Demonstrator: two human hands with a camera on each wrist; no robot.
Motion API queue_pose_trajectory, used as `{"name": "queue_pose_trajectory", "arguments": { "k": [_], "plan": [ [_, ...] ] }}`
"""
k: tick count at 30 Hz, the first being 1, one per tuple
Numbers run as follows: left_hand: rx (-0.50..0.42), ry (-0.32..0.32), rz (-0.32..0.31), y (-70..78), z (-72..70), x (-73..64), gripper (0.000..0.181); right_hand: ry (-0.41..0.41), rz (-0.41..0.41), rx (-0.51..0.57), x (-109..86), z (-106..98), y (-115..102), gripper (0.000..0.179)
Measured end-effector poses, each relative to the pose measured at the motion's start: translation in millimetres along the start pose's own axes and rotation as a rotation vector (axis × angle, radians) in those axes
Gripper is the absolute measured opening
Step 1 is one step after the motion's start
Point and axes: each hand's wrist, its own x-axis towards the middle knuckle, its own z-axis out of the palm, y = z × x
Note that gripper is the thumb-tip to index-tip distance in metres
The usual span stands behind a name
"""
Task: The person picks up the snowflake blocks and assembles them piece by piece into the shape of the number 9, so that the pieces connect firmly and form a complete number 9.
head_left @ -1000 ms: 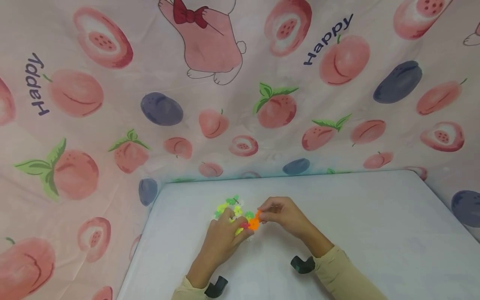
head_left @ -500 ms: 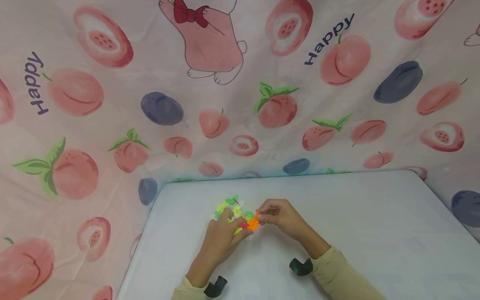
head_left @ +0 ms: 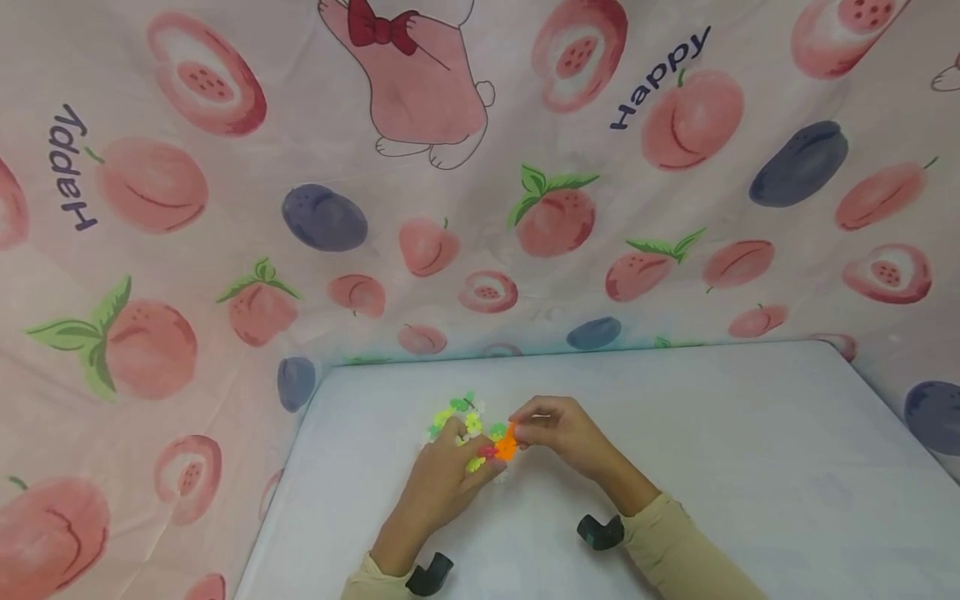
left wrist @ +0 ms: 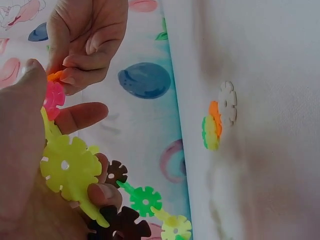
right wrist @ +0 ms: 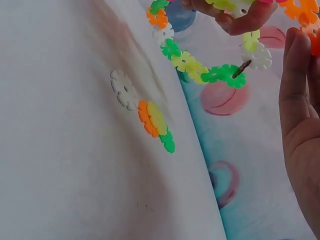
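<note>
A chain of notched plastic snowflake discs (right wrist: 182, 61), in green, yellow, white, orange and brown, hangs in a curve from my left hand (head_left: 438, 475). The fingers of that hand hold it near a yellow disc (left wrist: 70, 162) and a pink disc (left wrist: 53, 100). An orange disc (head_left: 506, 447) adjoins the pink one at the thumb side. My right hand (head_left: 558, 425) pinches another orange disc (right wrist: 313, 36) between thumb and fingers, right against the first orange one. Part of the chain is hidden behind my left hand in the head view.
Loose discs lie on the white table (head_left: 720, 450) beneath the hands: a white disc (right wrist: 122, 89), and orange, yellow (right wrist: 157, 118) and green ones overlapping beside it. A peach-patterned cloth (head_left: 480, 200) stands behind the table. Black curved pieces (head_left: 600, 532) sit at both wrists.
My right hand has shifted slightly left with its orange disc, closer to my left hand. The left hand stays nearly in place with the chain.
</note>
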Motion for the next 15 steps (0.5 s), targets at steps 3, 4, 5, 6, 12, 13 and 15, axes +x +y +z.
{"name": "queue_pose_trajectory", "arguments": {
  "k": [3, 4, 5, 6, 12, 13, 15],
  "plan": [
    [-0.012, -0.009, -0.008, -1.2, -0.2, -1.1, 0.041, 0.015, 0.023, -0.015, 2.1, -1, 3, 0.02],
    [-0.014, -0.01, -0.009, -1.5, 0.0, -1.4, 0.041, 0.024, 0.032, -0.019, 3.0, -2, 5, 0.02],
    [-0.018, -0.009, -0.009, -1.9, 0.2, -1.7, 0.04, 0.035, 0.043, -0.018, 4.0, -3, 7, 0.022],
    [-0.023, -0.007, -0.008, -2.2, 0.3, -2.0, 0.039, 0.047, 0.052, -0.021, 5.2, -3, 9, 0.023],
    [-0.026, 0.029, -0.004, -5.7, -1.6, -2.9, 0.033, 0.113, 0.148, -0.145, 15.0, -3, 20, 0.027],
    [-0.024, 0.034, -0.007, -6.6, -2.2, -2.9, 0.034, 0.127, 0.169, -0.195, 17.0, -2, 22, 0.027],
    [-0.024, 0.044, -0.018, -8.4, -3.4, -2.7, 0.033, 0.151, 0.206, -0.306, 21.0, 0, 25, 0.023]
  ]
}}
